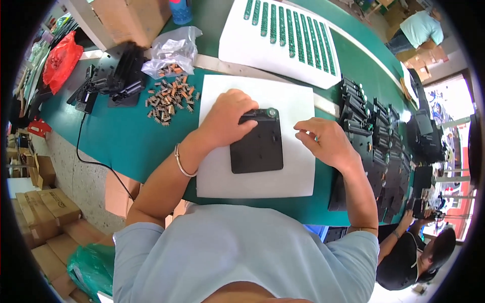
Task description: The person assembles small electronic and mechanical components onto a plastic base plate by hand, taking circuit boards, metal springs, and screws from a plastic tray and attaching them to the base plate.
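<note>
A flat black plastic plate lies on a white foam sheet in front of me. A small round green circuit board sits at the plate's upper right corner. My left hand grips the plate's upper left, fingers over the far edge and thumb lying on its face. To the right of the plate, my right hand hovers above the sheet, apart from the plate. Its thumb and forefinger are drawn together, and whether something tiny is between them I cannot make out.
Small metal and orange parts lie piled left of the sheet, beside a clear plastic bag. Farther off, a white foam tray holds rows of green boards. Black assemblies crowd the right side. A co-worker sits at the right.
</note>
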### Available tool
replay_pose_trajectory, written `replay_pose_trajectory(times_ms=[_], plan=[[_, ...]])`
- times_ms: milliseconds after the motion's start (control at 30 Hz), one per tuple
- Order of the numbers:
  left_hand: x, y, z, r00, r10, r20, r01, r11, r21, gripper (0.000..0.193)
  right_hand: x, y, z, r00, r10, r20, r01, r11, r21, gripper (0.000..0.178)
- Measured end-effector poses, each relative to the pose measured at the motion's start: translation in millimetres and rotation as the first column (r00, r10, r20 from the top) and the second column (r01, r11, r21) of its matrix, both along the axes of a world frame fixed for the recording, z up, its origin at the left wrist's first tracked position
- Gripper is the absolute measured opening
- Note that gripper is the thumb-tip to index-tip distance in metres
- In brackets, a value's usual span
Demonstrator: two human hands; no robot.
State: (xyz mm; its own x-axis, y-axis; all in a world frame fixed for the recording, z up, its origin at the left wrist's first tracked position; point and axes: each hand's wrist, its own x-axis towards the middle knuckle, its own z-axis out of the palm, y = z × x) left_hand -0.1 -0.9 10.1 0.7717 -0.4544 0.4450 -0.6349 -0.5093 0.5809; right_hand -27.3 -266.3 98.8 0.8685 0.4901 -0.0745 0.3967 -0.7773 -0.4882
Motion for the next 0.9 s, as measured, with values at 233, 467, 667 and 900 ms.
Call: replay_pose_trajectory(times_ms=[233, 467, 667, 900], plan=[[-1.1, -0.3, -10.5, 0.999, 0.0, 0.048, 0.005, 0.995, -0.1, 0.03, 42.4, 58.8, 4.8, 0.989, 0.11, 0.099, -0.121, 0.987, 0.106, 0.016], [-11.4, -8.3, -3.7, 0.996, 0.09, 0.015, -0.089, 0.995, -0.042, 0.035, 98.4, 170.1, -31.5, 0.953, 0.279, 0.121, -0.298, 0.935, 0.191, 0.017], [-17.8, -9.1, -5.9, 0.993, 0.096, -0.075, -0.097, 0.995, -0.01, 0.039, 92.6, 208.6, -30.9, 0.948, 0.303, 0.094, -0.278, 0.936, -0.215, 0.021], [-15.4, -14.2, -21.6, 0.986, 0.156, 0.059, -0.154, 0.987, -0.038, 0.035, 86.4, 216.5, -38.0, 0.948, 0.265, 0.174, -0.214, 0.94, -0.266, 0.028]])
